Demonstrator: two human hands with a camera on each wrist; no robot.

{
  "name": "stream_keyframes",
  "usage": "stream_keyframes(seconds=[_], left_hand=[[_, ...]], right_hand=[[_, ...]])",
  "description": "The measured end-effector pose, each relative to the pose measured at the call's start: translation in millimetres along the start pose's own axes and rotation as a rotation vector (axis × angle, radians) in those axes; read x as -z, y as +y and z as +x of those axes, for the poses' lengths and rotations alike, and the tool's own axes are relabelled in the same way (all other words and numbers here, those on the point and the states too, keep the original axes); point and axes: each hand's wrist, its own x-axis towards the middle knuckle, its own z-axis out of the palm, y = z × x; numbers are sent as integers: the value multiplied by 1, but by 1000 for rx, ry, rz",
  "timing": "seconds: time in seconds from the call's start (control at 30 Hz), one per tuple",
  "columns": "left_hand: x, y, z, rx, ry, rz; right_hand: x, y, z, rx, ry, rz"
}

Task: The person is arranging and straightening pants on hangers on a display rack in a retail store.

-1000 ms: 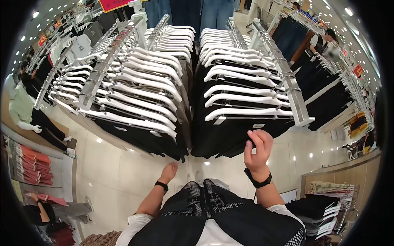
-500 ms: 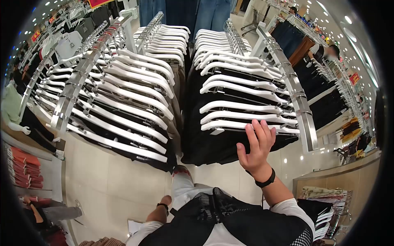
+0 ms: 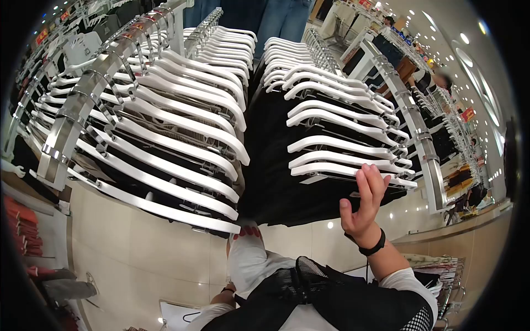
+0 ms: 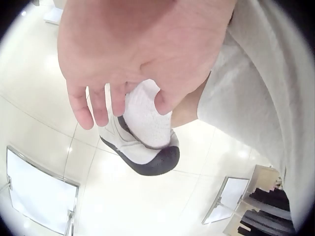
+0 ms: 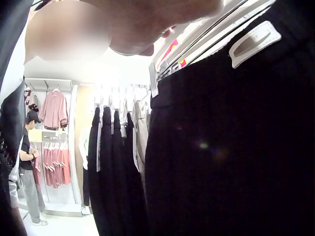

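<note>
In the head view my right hand [image 3: 364,209] is raised at the front of the right rack. Its fingers are extended, their tips right at the nearest white hanger [image 3: 342,169]. Black trousers [image 3: 287,204] hang beneath that hanger; in the right wrist view the black cloth [image 5: 231,142] fills much of the picture, with a white tag [image 5: 256,43] near its top. Low beside my leg hangs my left hand [image 4: 142,46], its fingers loose and holding nothing. A white-and-black shoe [image 4: 147,155] and the light trouser leg [image 4: 246,83] lie beyond it.
The left rack [image 3: 72,118] carries white hangers with dark and beige garments close by. A metal rail [image 3: 422,138] ends near my right hand. Another person [image 5: 29,162] stands by pink clothes. Pale tiled floor [image 3: 138,243] lies below.
The view has moved closer to the racks. My right hand has risen from below the front hanger to its edge, its fingers straightening. My left arm has dropped back beside my body.
</note>
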Motion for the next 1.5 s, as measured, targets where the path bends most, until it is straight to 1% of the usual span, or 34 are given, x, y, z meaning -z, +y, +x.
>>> stream_keyframes(seconds=[0.2, 0.27, 0.37, 0.6, 0.63, 0.67, 0.7, 0.93, 1.0, 1.17, 1.5], left_hand=[[-18, 9, -11, 19, -16, 79], [-14, 13, -14, 27, -13, 102], [-24, 14, -16, 32, -16, 138], [-10, 12, -34, 15, 35, 246], [-20, 10, -23, 15, 37, 267], [-26, 8, -10, 67, -57, 250], [-22, 9, -10, 65, -57, 223], [8, 45, -1, 4, -8, 78], [9, 48, 4, -11, 2, 39], [20, 55, 6, -40, 38, -75], [54, 103, 31, -162, 128, -472]], right_hand=[[4, -2, 1, 1, -18, 23], [2, 0, 3, 3, -4, 9], [-1, 2, -1, 7, -3, 1], [-2, 5, -4, 13, 1, -35], [-2, 4, -3, 13, -1, -32], [-1, 5, -4, 11, -9, -19], [-1, 4, -4, 12, -8, -16], [-3, 4, 0, 7, -5, -21], [2, 1, -5, 6, -37, -20], [-4, 4, -4, 16, -9, -23], [4, 6, -3, 35, -31, -16]])
